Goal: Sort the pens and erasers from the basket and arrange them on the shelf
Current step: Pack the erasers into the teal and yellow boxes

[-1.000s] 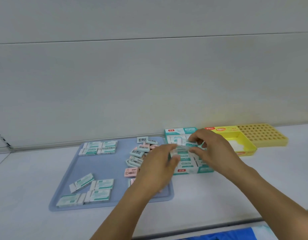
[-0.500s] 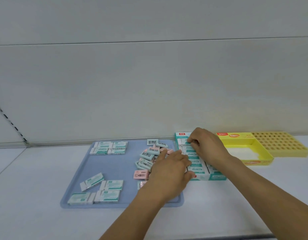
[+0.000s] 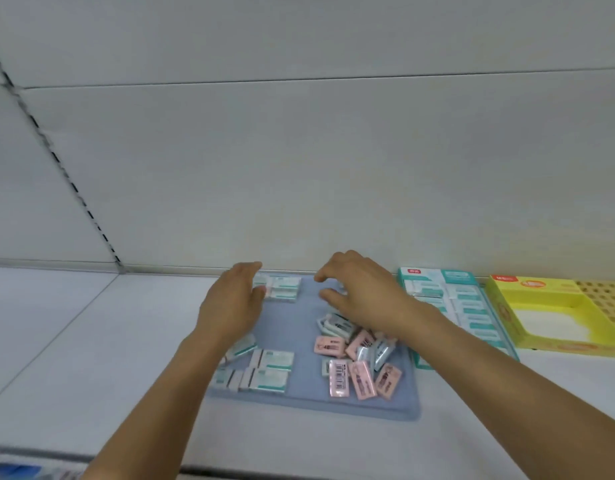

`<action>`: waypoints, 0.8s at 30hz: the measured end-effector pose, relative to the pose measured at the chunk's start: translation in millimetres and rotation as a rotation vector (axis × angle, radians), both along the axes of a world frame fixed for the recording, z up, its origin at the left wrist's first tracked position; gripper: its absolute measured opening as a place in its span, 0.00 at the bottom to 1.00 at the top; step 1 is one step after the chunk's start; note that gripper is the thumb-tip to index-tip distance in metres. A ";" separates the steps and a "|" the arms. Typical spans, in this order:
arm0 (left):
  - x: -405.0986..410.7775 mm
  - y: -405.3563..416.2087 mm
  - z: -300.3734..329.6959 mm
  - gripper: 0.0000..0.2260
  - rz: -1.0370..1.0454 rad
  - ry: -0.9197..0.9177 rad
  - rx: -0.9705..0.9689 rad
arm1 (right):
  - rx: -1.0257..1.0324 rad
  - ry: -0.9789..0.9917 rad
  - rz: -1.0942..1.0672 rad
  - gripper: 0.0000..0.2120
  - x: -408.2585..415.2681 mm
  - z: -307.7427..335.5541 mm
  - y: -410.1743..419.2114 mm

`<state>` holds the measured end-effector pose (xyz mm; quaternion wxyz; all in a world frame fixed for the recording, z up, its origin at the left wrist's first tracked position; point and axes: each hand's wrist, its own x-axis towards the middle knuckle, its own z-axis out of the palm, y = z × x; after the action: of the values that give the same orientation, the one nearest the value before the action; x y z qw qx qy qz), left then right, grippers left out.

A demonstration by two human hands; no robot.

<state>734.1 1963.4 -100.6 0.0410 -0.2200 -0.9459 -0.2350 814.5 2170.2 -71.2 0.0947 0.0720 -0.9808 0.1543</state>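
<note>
Both hands hover loose-fingered and empty over the blue tray's (image 3: 299,400) far edge at frame centre — left hand (image 3: 231,303) nearing the teal erasers (image 3: 281,288), right hand (image 3: 359,292) above the jumbled pile (image 3: 358,355) — so a hasty sweep could scatter the stacks.

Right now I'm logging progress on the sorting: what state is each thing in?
left hand: open, over the far-left erasers
right hand: open, fingers loosely curled, holding nothing
blue tray: flat on the shelf, holding loose erasers
pink erasers: heaped, unsorted
teal box: open, lined with erasers
yellow box: open, looks empty
</note>
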 end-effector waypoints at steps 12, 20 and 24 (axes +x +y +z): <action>-11.7 -17.4 -10.0 0.12 -0.022 0.016 -0.185 | 0.072 -0.154 -0.124 0.14 -54.8 -23.9 -49.7; -2.0 -4.7 4.0 0.04 0.103 -0.072 0.026 | -0.572 -0.130 -0.164 0.06 -22.3 -9.9 -28.1; 14.8 19.4 12.4 0.03 0.155 -0.281 0.494 | -0.886 -0.147 -0.175 0.05 7.2 2.8 -6.4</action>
<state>749.0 1982.7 -88.2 -0.0204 -0.0956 -0.8705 -0.4824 821.7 2163.8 -68.4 0.0592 -0.0699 -0.8267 0.5552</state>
